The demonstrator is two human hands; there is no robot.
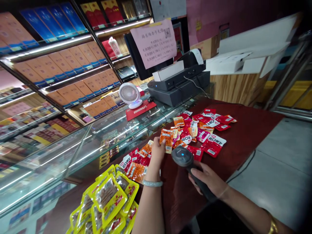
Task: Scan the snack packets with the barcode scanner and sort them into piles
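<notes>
My left hand pinches an orange snack packet at its lower left edge, slightly above the dark red counter. A black handheld barcode scanner with a small blue light is wrapped in the fingers of my right hand, its head close to the packet. Beyond my hands lies a loose heap of red and orange snack packets. More red and orange packets lie left of my left wrist, partly hidden by it. Nearest me at the left is a pile of yellow-edged clear packets.
A glass display case runs along the left. At the back stand a white fan on a red mat, a monitor covered by a pink sign, and a black cash drawer. A cable hangs past the counter's right edge.
</notes>
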